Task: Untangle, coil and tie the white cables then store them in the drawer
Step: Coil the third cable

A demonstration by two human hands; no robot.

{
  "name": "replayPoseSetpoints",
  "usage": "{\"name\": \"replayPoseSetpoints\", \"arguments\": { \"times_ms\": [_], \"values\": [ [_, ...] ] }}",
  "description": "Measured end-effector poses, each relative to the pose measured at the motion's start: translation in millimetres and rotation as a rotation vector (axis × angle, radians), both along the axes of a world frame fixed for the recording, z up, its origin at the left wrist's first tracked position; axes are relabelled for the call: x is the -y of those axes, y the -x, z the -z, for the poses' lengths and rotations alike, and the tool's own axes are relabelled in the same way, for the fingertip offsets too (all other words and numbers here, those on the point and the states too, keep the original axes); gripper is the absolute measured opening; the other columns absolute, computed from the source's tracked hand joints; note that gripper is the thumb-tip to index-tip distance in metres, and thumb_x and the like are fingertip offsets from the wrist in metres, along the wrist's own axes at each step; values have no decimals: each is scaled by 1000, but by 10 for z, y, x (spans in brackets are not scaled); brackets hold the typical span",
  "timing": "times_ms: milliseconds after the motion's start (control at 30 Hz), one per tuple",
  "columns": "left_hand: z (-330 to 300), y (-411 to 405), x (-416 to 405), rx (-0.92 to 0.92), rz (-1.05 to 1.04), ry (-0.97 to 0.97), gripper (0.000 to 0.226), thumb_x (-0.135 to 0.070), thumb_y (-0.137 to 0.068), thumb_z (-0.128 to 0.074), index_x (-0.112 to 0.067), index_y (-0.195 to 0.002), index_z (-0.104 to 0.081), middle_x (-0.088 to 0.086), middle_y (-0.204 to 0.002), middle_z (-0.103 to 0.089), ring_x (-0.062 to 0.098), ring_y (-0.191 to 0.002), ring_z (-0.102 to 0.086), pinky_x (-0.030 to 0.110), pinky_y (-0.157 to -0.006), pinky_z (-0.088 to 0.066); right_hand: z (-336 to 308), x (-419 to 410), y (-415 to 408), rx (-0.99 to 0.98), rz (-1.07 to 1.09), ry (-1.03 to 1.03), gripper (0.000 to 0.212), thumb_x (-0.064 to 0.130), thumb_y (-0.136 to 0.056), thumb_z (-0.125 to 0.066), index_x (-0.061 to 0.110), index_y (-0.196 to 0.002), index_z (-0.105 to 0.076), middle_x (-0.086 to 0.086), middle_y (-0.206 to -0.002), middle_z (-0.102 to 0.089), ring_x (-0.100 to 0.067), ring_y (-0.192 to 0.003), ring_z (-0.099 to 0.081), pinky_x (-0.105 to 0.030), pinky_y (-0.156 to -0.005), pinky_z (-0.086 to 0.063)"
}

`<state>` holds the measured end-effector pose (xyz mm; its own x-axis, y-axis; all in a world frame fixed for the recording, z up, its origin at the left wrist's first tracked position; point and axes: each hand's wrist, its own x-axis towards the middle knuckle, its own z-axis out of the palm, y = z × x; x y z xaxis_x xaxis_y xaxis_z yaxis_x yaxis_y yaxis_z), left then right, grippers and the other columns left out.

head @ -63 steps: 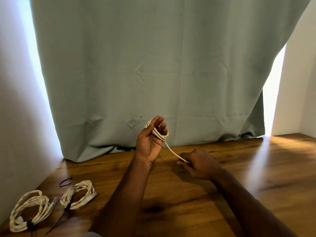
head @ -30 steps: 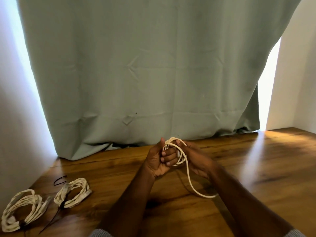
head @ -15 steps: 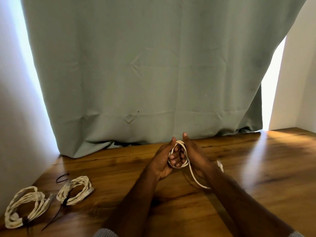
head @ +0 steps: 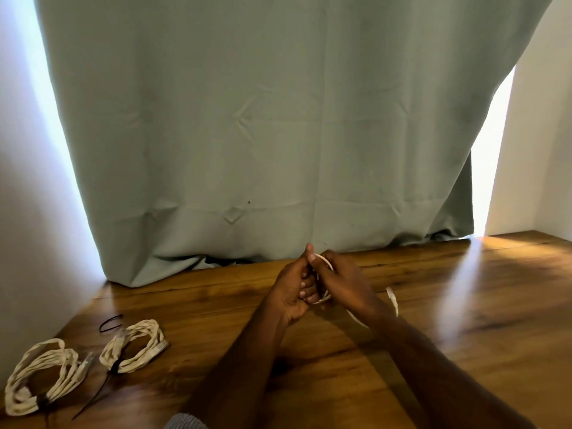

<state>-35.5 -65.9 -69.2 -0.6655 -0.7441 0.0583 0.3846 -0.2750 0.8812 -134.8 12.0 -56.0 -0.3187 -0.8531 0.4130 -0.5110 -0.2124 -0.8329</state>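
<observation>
Shortened since before, the loose tail [head: 392,300] trails beyond your right hand [head: 346,286]; both hands clasp the coil [head: 323,261], keeping loops gathered.

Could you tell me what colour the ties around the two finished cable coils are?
Black, seen in the head view on each cable coil.

Right hand [head: 343,283] now closed over coil [head: 325,261] against left hand [head: 294,289]. Loose tail [head: 393,300] shorter, swung out right.

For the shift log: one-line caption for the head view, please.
Both hands, left hand and right hand, wind a white cable above the wooden table; two tied coils lie left.
</observation>
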Motion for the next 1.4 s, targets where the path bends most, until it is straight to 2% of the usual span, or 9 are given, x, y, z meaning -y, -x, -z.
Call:
{"name": "replayPoseSetpoints", "arguments": {
  "times_ms": [167, 333, 433, 567, 833, 967, 1100, 1300, 1400],
  "values": [
    [-40, -102, 104, 22, 83, -20, 58, -59, -86, -54, -19, -49, -35, -4, -33, -24, 6, -24, -21, 15, -36, -13, 53, 59, 178, -425, 44, 82, 24, 35, -104, -54, 17, -103, -69, -1, -88, -69, -13, -77, -65, -38, -69, -51],
    [-31, -184, 197, 19, 247, -77, 65, -66, -90, -43, -18, -47, -38, -5, -33, -26, 5, -25, -23, 16, -36, -13, -41, -36, 286, -429, -95, -87, 24, 39, -105, -50, 22, -102, -67, 4, -71, -69, -5, -58, -67, -22, -49, -46],
    [-29, -219, 226, -50, 339, -112, 63, -66, -91, -42, -17, -51, -41, -5, -34, -30, 5, -26, -24, 17, -37, -12, -62, -29, 366, -524, -85, -21, 27, 34, -106, -49, 18, -103, -71, 12, -72, -65, -2, -65, -61, -28, -62, -46],
    [-43, -285, 252, -183, 457, -160, 52, -52, -97, -40, -15, -60, -44, -5, -39, -33, 7, -29, -24, 17, -38, -18, -3, -16, 353, -459, -104, 50, 27, 31, -108, -43, 31, -92, -64, 16, -71, -62, -1, -67, -60, -19, -63, -43],
    [-109, -302, 169, -317, 602, -163, 33, -28, -100, -42, -11, -72, -50, -5, -48, -35, 6, -40, -25, 21, -41, -27, 160, 106, 489, -549, 77, 121, 56, 58, -100, -28, 22, -101, -70, 5, -89, -73, -11, -79, -66, -41, -73, -54],
    [-149, -337, 173, -254, 644, -121, 32, -31, -100, -49, -10, -75, -52, -5, -49, -43, 6, -40, -25, 21, -42, -28, 192, 97, 515, -610, 206, 96, 62, 63, -101, -22, 24, -106, -70, 2, -90, -75, -12, -77, -66, -36, -70, -55],
    [-160, -314, 144, -177, 635, -65, 35, -38, -99, -51, -12, -76, -51, -7, -50, -38, 5, -42, -24, 21, -44, -26, 167, 89, 549, -708, 388, 193, 53, 52, -104, -30, 20, -94, -71, -2, -77, -73, -16, -63, -62, -27, -57, -38],
    [-146, -279, 165, -225, 614, -4, 25, -29, -96, -60, -10, -80, -53, -6, -53, -44, 4, -42, -40, 21, -46, -33, 242, 101, 488, -776, 244, 7, 25, 34, -100, -56, 23, -120, -68, -1, -108, -76, -22, -94, -71, -34, -82, -55],
    [-179, -260, 209, -345, 530, -31, 29, -29, -101, -45, -7, -86, -56, -4, -55, -44, 5, -43, -41, 22, -48, -37, 195, 82, 387, -816, 233, -70, 29, 35, -105, -48, 17, -119, -65, -12, -107, -71, -30, -95, -68, -31, -73, -45]
  ]
}}
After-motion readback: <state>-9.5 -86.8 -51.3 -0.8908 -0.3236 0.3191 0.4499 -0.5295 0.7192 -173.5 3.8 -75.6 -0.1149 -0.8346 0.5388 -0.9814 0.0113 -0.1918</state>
